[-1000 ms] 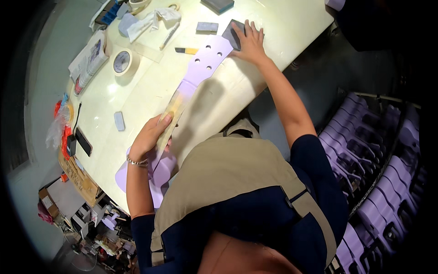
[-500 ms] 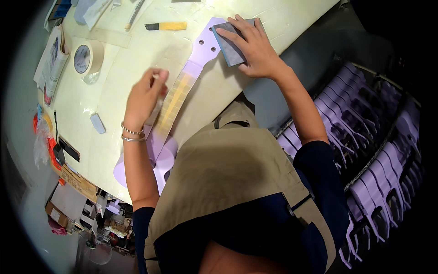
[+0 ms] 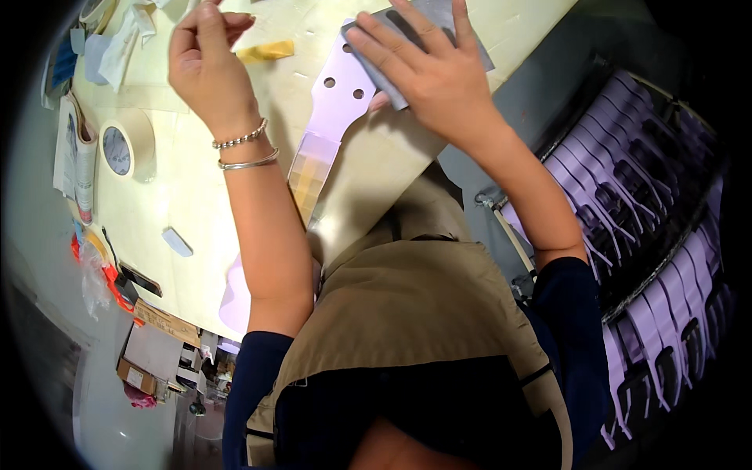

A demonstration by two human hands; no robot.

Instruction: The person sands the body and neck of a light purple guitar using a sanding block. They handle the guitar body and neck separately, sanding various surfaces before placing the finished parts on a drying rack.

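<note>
Lilac ukulele neck [image 3: 319,160] runs near the table's edge [image 3: 407,178], some room between.

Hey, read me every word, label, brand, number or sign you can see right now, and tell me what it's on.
No text is clear enough to quote.
Folded newspaper: print, too small and blurred to read.
Tape roll: dark marking inside the core, unreadable.
Brown cardboard: any marks too blurred to read.
Small carton: pale label, too small to read.
Lilac headstock: no lettering visible.
</note>
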